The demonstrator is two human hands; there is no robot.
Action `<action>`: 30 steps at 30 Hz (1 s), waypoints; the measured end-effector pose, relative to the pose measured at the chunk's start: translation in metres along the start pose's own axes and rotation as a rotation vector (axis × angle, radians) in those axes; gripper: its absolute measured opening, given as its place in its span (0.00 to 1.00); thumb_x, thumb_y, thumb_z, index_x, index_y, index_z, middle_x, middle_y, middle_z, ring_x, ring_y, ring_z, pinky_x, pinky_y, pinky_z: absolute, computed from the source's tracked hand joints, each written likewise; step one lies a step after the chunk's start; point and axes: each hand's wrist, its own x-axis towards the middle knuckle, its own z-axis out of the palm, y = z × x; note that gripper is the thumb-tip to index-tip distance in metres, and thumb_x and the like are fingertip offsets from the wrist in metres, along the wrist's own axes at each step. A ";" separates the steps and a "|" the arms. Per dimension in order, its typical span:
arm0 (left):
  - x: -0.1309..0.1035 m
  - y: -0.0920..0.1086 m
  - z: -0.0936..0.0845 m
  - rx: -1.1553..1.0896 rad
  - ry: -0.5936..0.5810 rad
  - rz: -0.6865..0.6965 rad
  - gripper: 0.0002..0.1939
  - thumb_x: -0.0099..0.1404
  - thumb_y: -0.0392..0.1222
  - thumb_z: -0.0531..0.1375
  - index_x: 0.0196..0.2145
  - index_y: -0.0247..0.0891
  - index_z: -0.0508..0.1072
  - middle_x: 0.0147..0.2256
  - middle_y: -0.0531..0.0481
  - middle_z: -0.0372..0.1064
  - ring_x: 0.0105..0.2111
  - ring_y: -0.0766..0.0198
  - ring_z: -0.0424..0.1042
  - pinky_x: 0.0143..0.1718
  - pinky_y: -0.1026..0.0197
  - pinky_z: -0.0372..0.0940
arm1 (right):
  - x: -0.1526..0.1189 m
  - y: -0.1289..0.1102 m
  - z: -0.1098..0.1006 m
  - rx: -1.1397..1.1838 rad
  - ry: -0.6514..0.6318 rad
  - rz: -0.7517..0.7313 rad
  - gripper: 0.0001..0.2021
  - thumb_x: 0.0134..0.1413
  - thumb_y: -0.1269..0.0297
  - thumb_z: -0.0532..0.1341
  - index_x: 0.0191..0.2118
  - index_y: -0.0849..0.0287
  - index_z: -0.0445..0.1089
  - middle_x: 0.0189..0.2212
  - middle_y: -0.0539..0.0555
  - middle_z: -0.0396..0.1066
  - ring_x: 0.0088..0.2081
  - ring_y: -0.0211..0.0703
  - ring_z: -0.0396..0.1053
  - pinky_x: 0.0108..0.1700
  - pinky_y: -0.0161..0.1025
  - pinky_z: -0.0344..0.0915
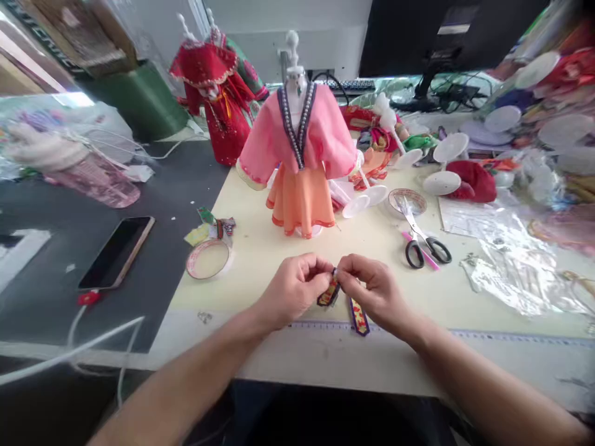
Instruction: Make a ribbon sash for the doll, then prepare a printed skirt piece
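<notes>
a: what could be going wrong?
b: the left hand (297, 285) and right hand (374, 285) are both pinching the patterned trim (328, 293) at the near side of the table (372, 241); their grip is covering its end, so it might be slipping unseen.
a: surroundings?
b: the dressed stand (300, 192) is blocking straight ahead; scissors (420, 235) are lying right, a tape roll (227, 260) left.
</notes>
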 end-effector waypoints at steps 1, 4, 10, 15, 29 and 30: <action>0.000 0.000 -0.001 -0.019 -0.004 -0.008 0.04 0.57 0.34 0.55 0.30 0.32 0.70 0.25 0.52 0.66 0.26 0.71 0.63 0.29 0.66 0.60 | 0.000 0.001 -0.001 0.014 -0.001 0.009 0.07 0.54 0.70 0.54 0.26 0.60 0.62 0.20 0.44 0.58 0.23 0.29 0.54 0.25 0.29 0.52; 0.000 0.002 -0.003 -0.050 -0.016 -0.019 0.05 0.58 0.35 0.56 0.31 0.32 0.70 0.26 0.52 0.67 0.26 0.70 0.64 0.30 0.65 0.61 | 0.002 0.002 -0.002 0.030 0.009 0.019 0.08 0.55 0.68 0.54 0.25 0.60 0.62 0.19 0.45 0.58 0.22 0.29 0.53 0.23 0.30 0.50; -0.002 0.003 -0.003 0.029 0.003 0.007 0.06 0.59 0.38 0.58 0.30 0.32 0.69 0.27 0.51 0.66 0.27 0.70 0.63 0.29 0.66 0.60 | 0.003 -0.001 -0.001 -0.036 0.041 -0.023 0.10 0.55 0.67 0.55 0.24 0.60 0.61 0.19 0.45 0.58 0.22 0.30 0.54 0.25 0.30 0.53; -0.001 -0.002 -0.002 0.064 0.032 0.028 0.04 0.58 0.36 0.57 0.29 0.32 0.69 0.25 0.53 0.65 0.25 0.71 0.62 0.27 0.67 0.60 | 0.003 -0.001 0.000 -0.082 0.039 -0.060 0.10 0.55 0.68 0.54 0.24 0.60 0.62 0.19 0.46 0.59 0.22 0.31 0.55 0.26 0.31 0.55; 0.000 0.001 -0.005 -0.102 -0.025 0.002 0.06 0.60 0.38 0.58 0.31 0.32 0.69 0.26 0.51 0.67 0.28 0.68 0.67 0.31 0.64 0.63 | 0.006 -0.005 -0.002 0.202 -0.005 0.114 0.11 0.56 0.64 0.54 0.25 0.61 0.64 0.18 0.46 0.60 0.22 0.30 0.57 0.24 0.30 0.57; 0.000 0.000 -0.005 -0.098 -0.020 -0.001 0.06 0.60 0.39 0.58 0.30 0.32 0.69 0.26 0.50 0.67 0.27 0.68 0.67 0.30 0.64 0.63 | 0.006 -0.004 -0.002 0.200 -0.005 0.118 0.11 0.57 0.63 0.54 0.25 0.61 0.64 0.18 0.46 0.60 0.21 0.30 0.58 0.24 0.30 0.57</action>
